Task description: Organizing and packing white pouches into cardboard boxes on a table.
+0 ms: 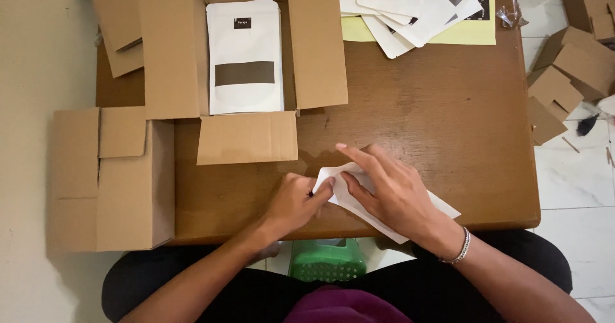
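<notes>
White pouch (349,198) lies flat on the table (448,124), pressed under the right hand (391,192); the left hand (296,200) pinches its near corner. It appears thin, light, limp and probably slick, best gripped at an edge. An open box (246,54) of more pouches sits beyond both hands.
</notes>
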